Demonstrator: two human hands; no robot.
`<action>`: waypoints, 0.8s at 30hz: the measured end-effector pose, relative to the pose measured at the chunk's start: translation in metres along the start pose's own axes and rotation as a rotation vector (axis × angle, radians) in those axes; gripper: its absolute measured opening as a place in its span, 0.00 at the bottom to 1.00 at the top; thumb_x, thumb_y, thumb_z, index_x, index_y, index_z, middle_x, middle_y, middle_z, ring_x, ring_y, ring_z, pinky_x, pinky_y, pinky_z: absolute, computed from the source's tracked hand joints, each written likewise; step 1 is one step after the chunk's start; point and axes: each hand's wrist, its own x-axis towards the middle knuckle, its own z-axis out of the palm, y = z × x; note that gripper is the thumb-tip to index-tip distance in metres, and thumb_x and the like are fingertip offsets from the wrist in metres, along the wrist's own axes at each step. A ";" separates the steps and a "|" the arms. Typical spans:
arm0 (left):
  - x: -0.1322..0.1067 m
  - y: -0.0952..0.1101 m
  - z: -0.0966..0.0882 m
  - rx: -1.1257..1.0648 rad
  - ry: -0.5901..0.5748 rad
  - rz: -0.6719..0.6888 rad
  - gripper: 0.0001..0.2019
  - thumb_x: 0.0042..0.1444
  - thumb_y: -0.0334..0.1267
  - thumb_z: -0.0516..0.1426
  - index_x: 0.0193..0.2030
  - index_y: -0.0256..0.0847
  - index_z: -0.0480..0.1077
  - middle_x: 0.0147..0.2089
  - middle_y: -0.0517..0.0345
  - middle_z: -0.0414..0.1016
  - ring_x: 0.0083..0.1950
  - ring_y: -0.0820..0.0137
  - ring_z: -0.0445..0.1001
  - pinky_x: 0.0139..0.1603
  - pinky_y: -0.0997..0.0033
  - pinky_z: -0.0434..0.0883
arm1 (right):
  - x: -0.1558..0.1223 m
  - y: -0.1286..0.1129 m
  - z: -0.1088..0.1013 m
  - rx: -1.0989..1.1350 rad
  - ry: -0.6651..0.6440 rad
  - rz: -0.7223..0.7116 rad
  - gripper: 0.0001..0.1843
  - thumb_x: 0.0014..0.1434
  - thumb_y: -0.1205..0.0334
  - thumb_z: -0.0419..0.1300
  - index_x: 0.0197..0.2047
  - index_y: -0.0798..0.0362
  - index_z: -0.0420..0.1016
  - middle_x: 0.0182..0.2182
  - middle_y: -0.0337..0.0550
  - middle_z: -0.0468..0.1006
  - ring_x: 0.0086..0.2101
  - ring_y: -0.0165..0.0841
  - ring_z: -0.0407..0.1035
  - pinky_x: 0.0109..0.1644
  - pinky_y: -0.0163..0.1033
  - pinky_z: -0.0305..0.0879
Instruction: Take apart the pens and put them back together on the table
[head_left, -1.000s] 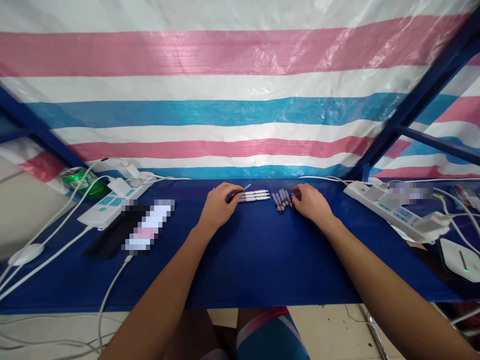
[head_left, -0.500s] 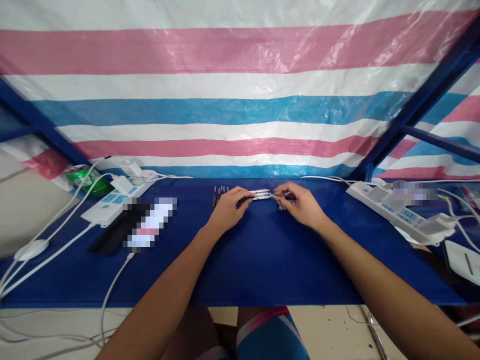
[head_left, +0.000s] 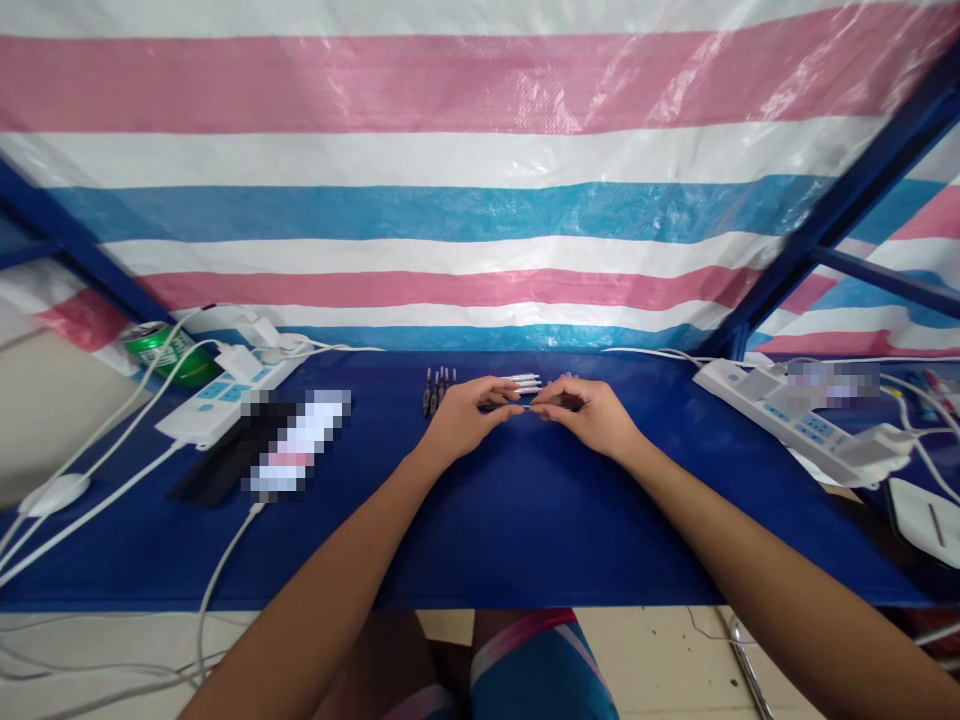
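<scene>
My left hand and my right hand meet at the fingertips on a blue cloth-covered table. Between the fingertips they pinch a slim pale pen-like piece, mostly hidden by the fingers. Just behind the hands lie several white pen barrels side by side, partly covered by my fingers. Left of my left hand stands a small cluster of dark slim pen parts, tips upward. Anything under my right hand is hidden.
A white power strip with cables and a green can lie at the back left. A pixelated object lies on a black item. Another power strip and a white device lie right. A striped tarp rises behind.
My hands have moved from apart to fingertip contact at the middle. They now cover more of the white barrels, and the dark parts to the right are out of sight.
</scene>
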 end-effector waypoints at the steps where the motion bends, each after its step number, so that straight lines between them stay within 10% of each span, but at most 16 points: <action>1: 0.001 -0.001 0.000 -0.073 0.007 -0.044 0.20 0.58 0.45 0.70 0.54 0.41 0.79 0.47 0.50 0.86 0.45 0.61 0.86 0.49 0.59 0.83 | 0.000 0.000 0.001 0.047 0.003 0.027 0.11 0.63 0.49 0.71 0.43 0.46 0.85 0.37 0.42 0.86 0.37 0.39 0.80 0.43 0.44 0.76; 11: 0.002 -0.002 -0.002 -0.390 -0.001 -0.313 0.28 0.51 0.52 0.75 0.52 0.37 0.79 0.41 0.48 0.87 0.38 0.60 0.87 0.49 0.56 0.85 | -0.001 -0.010 0.006 0.066 0.052 -0.058 0.10 0.58 0.50 0.75 0.38 0.45 0.85 0.43 0.45 0.87 0.42 0.41 0.81 0.49 0.47 0.77; 24: 0.004 -0.003 0.006 -0.424 0.031 -0.289 0.27 0.47 0.51 0.76 0.49 0.39 0.79 0.45 0.48 0.88 0.47 0.56 0.87 0.55 0.50 0.83 | -0.005 -0.009 0.010 0.129 0.058 0.013 0.14 0.58 0.46 0.75 0.40 0.45 0.85 0.43 0.45 0.88 0.39 0.42 0.83 0.45 0.48 0.82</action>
